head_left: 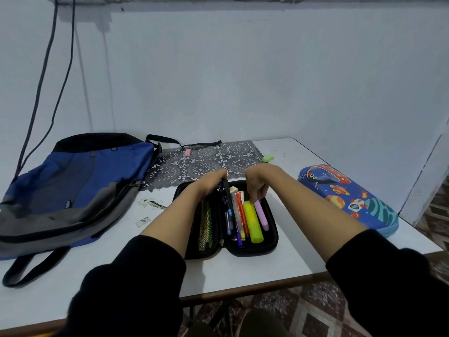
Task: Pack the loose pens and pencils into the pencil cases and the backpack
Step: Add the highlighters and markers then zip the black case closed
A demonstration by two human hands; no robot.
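Basically, the black pencil case (273,237) is lying open on the desk (279,263), between the backpack (73,186) and the space-print case (347,198). What looks like a dark pen (226,194) is gripped by the left hand (211,182); the purple highlighter (262,214) is pinched at its far end by the right hand (257,183). Probably best if both get laid flat, parallel to the yellow highlighter (253,221), so the case can be zipped without a fight.

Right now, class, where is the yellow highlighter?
Head view, centre: the yellow highlighter lies in the black pencil case's right half, between the orange pen and the lilac marker.
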